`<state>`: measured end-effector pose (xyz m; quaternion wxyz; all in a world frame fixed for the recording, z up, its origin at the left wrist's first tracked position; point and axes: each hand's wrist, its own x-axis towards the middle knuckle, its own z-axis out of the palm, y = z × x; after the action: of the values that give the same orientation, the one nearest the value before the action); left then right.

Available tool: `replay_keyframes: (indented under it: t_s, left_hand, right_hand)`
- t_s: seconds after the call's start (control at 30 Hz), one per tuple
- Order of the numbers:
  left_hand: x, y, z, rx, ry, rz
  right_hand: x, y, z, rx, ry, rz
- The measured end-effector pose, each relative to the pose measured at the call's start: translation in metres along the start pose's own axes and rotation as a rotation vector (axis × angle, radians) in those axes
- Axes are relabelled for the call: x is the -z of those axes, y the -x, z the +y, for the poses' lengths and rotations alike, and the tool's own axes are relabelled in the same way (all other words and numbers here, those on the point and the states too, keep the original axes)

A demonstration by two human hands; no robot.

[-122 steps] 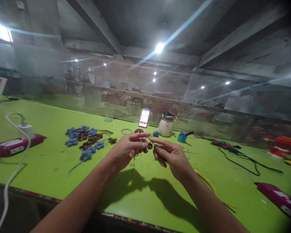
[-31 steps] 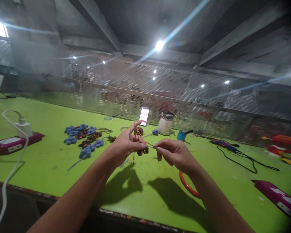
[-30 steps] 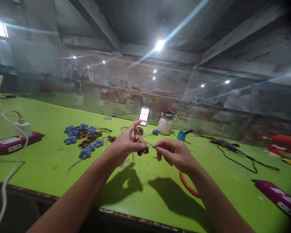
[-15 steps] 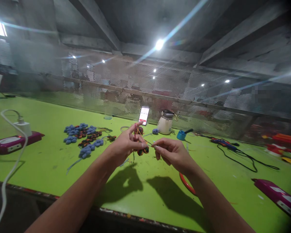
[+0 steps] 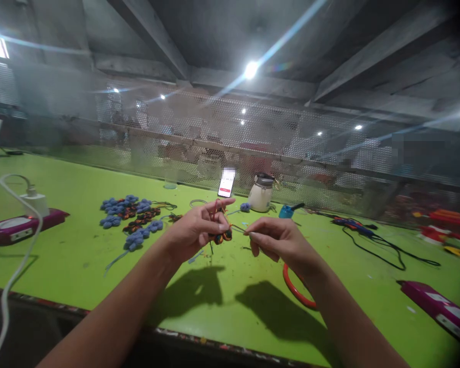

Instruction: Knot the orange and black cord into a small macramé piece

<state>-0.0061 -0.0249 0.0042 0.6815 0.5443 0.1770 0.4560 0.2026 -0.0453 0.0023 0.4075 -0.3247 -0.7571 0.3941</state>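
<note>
In the head view, the left hand (image 5: pixel 193 227) has its grip pinched on a dark multicoloured yarn piece (image 5: pixel 225 236) above the green worktop (image 5: pixel 118 291). The grip of the right hand (image 5: pixel 281 243) clasps a thin tool (image 5: pixel 238 228) reaching to the piece. Blue yarn flowers (image 5: pixel 136 240) lie left of the hands.

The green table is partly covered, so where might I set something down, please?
Bare: between left purple strip and blue flowers; nearly bare, between right forearm and right purple strip. Crowded: beyond the left hand, around phone and jar.
</note>
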Motion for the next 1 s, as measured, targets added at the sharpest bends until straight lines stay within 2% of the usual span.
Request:
replay_keyframes:
  t_s: [0.13,0.27,0.4,0.5,0.57,0.67,0.83,1.0]
  left_hand:
    - [-0.003,-0.001,-0.005,-0.029,-0.212,-0.008]
    - [-0.007,-0.002,-0.011,-0.169,-0.412,-0.015]
    - [-0.015,-0.001,-0.019,-0.379,-0.781,0.091]
    - [-0.023,0.002,-0.022,-0.502,-0.87,0.169]
    - [-0.026,0.003,-0.021,-0.517,-0.77,0.194]
    - [-0.024,0.001,-0.019,-0.425,-0.476,0.171]
    - [-0.014,-0.002,-0.012,-0.214,-0.088,0.083]
    - [-0.009,0.001,-0.004,-0.155,0.064,0.055]
  right_hand:
    - [-0.006,-0.003,0.003,-0.042,-0.092,-0.013]
    - [-0.007,-0.006,0.008,-0.112,-0.145,0.026]
    - [-0.01,-0.01,0.015,-0.231,-0.367,0.018]
    - [-0.016,-0.011,0.016,-0.235,-0.531,0.037]
    - [-0.02,-0.012,0.015,-0.18,-0.586,0.071]
    - [-0.024,-0.011,0.012,-0.116,-0.557,0.123]
    - [-0.022,-0.009,0.013,-0.022,-0.321,0.157]
    - [-0.015,-0.008,0.011,0.057,-0.079,0.174]
